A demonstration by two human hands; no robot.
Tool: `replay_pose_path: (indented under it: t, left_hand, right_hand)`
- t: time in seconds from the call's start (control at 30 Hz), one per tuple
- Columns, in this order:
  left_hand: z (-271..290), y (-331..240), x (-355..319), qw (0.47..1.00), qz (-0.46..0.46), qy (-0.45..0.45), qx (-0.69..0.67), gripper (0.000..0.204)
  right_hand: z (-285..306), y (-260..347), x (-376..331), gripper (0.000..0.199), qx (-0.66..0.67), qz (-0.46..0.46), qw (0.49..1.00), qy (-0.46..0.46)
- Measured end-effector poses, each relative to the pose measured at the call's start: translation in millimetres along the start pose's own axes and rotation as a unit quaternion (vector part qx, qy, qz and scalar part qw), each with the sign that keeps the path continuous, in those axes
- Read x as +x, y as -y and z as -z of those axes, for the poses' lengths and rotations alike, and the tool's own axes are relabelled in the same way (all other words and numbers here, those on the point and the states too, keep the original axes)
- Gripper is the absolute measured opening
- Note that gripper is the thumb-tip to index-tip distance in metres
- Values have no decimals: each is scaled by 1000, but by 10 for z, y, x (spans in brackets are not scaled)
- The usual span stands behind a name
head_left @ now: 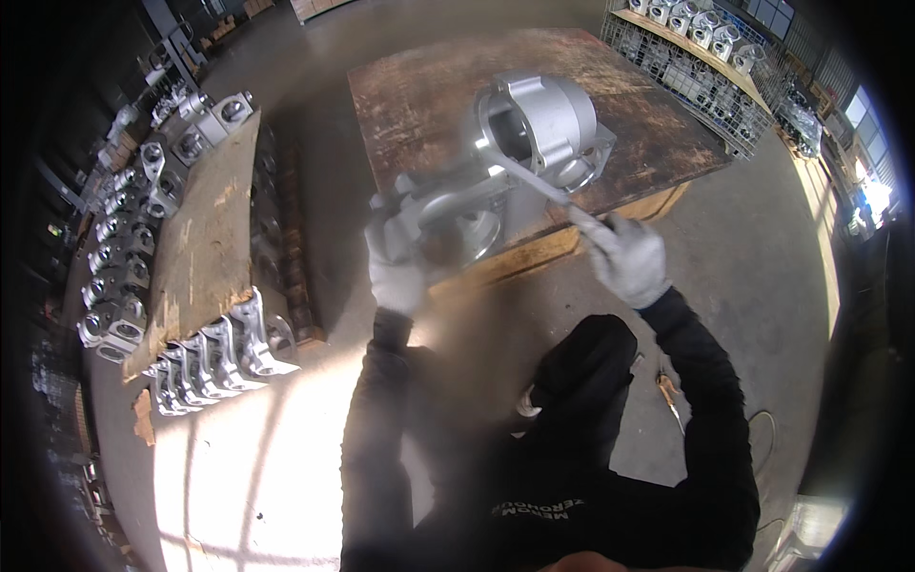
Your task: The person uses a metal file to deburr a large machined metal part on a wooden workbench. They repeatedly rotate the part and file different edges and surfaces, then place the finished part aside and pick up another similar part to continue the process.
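A large silver metal casting with a wide round opening rests on the worn wooden table top, and its arm reaches toward me. My left hand, in a white glove, is closed round the near left end of the casting; some of its fingers are blurred. In my right hand, also white-gloved, is a long flat file, gripped at its near end. The file's far end lies at the rim of the round opening. A second ring-shaped opening shows on the casting's near side, partly blurred.
The brown table stands ahead of me. At left, a wooden board lies among stacked castings. A wire cage of castings stands far right. An orange-handled tool lies on the floor by my right arm, near a thin hose.
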State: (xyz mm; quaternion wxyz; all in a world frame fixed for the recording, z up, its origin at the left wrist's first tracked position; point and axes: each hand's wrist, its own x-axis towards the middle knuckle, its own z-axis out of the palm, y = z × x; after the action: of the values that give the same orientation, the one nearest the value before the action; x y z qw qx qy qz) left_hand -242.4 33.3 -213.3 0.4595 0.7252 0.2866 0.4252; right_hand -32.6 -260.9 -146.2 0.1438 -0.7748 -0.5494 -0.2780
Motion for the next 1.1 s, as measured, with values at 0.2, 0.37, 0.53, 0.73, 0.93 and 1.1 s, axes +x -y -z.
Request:
replay_pose_path:
  t: [0.2,0.37,0.53,0.73,0.93,1.1]
  left_hand:
    - [10,101,21,998,2,13,-58,72]
    - [-17,67,31,998,-39,-23,-41,69]
    - [36,-106,-20,996,-64,-10,-60,62]
    - [44,-95,8,997,22,10,-70,64]
    - [-19,142,10,1000,-11,-25,-10,68]
    - [-38,171,27,997,27,2,-65,71]
  right_hand:
    - [-778,581,-248,49,235,-211,949,12]
    - [-968,797,-7,46,299,-214,929,-33]
    - [-773,1028,82,47,332,-306,891,39]
    - [-804,961,149,45,382,-266,885,28]
    - [-950,1070,147,49,591,-336,732,-39]
    - [-827,1233,246,46,310,-320,892,82]
